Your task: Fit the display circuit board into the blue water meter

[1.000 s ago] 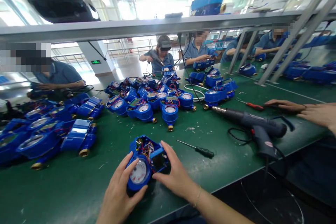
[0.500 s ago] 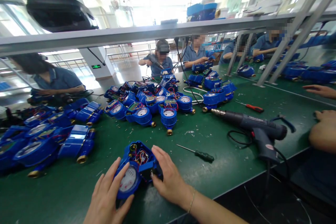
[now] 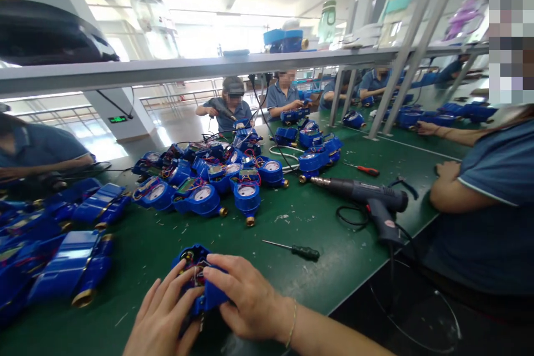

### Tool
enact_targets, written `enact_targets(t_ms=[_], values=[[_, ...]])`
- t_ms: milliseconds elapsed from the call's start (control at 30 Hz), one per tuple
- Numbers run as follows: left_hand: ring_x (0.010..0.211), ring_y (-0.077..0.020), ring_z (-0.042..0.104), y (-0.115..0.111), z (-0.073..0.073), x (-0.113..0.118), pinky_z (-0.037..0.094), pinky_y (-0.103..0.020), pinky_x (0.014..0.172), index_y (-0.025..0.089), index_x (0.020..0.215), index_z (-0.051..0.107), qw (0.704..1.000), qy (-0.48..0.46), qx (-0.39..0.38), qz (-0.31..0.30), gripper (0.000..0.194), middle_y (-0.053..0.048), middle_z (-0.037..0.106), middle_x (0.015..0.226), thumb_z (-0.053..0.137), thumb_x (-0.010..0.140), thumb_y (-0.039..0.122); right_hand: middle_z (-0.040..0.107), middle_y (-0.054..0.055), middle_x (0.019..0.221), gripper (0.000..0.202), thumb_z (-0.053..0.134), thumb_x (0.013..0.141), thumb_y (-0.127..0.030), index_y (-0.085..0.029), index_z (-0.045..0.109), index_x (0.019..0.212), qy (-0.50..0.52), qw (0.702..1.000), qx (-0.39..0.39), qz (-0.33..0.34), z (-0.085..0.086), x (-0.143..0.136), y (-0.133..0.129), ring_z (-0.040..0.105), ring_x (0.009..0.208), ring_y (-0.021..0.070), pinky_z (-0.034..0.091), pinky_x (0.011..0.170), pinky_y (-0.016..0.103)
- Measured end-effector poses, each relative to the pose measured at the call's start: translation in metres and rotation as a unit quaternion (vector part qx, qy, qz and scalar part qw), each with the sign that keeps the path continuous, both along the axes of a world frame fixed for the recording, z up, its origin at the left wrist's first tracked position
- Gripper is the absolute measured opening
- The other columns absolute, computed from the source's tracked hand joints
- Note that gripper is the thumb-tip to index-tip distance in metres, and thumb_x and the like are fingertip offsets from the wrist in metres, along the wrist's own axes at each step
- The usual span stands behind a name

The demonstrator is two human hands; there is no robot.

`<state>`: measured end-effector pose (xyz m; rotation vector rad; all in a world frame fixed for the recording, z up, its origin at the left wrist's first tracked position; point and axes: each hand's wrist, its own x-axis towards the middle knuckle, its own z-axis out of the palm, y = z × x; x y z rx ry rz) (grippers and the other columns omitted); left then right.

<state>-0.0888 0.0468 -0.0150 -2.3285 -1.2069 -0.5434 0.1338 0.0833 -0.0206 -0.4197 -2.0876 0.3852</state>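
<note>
A blue water meter (image 3: 214,291) with its housing open lies on the green table close in front of me, wires showing inside. My left hand (image 3: 164,308) wraps over its left side, fingers reaching across the dial side and up to the wires. From the right, my right hand (image 3: 252,296) grips the housing, its fingertips at the wires and the rim. Most of the dial is hidden under my hands. A screwdriver with a dark green handle (image 3: 306,252) lies beyond my right hand.
Several opened meters (image 3: 204,193) are heaped mid-table, with more meters (image 3: 67,267) at the left. A heat gun (image 3: 361,192) and a red-handled screwdriver (image 3: 367,170) lie to the right. A co-worker's arm (image 3: 475,189) rests at the right edge. A shelf (image 3: 187,69) spans overhead.
My hands have closed in on the meter, fingers now over its wires and dial. The view has swung right, and the co-worker on the right now reaches toward meters farther back.
</note>
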Motion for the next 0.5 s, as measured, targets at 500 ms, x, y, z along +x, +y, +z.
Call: enact_targets(t_ms=[500], values=[[0.118, -0.0322, 0.054, -0.001, -0.034, -0.02, 0.05, -0.048, 0.089, 0.025, 0.103, 0.06, 0.987, -0.158, 0.01, 0.025, 0.015, -0.009, 0.058, 0.119, 0.058, 0.089, 0.028, 0.061, 0.01, 0.129, 0.063, 0.064, 0.08, -0.017, -0.016, 0.048, 0.142, 0.075, 0.943, -0.325, -0.007, -0.017, -0.013, 0.0, 0.059, 0.116, 0.0226, 0.046, 0.105, 0.037]])
